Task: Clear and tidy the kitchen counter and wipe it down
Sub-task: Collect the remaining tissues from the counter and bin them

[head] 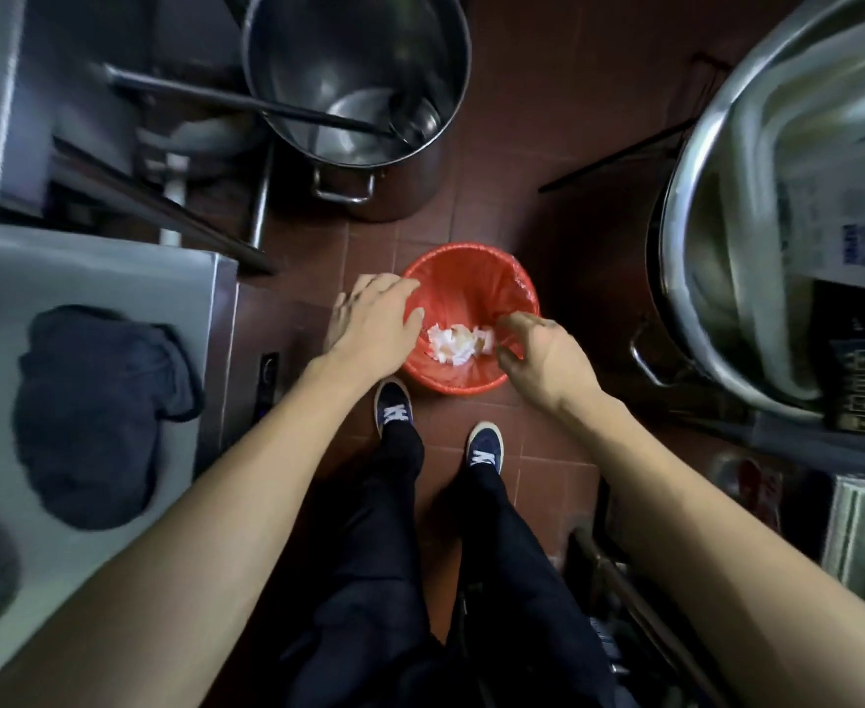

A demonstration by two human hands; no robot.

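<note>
My left hand (377,327) spread, right hand (543,355) loosely curled, grip empty, over red bin (471,278) of white scraps (458,344).

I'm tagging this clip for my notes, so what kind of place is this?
Most likely a commercial or restaurant kitchen. A very large steel stockpot stands on the red tiled floor, a stainless steel counter runs along the left, and both hands hover over a red-lined waste bin holding white scraps.
</note>
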